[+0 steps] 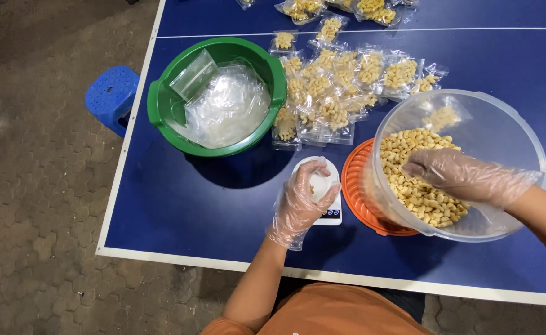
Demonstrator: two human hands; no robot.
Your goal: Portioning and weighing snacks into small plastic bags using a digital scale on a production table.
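Your gloved left hand [302, 201] grips a small bag [320, 184] over the scale [333, 214]; your right hand [456, 175], fingers loosely curled, rests on snacks [418, 192] in the clear tub [502, 118].

Basin [161, 102] left, scale [332, 214] middle, tub [521, 142] right, packets [341, 80] behind.
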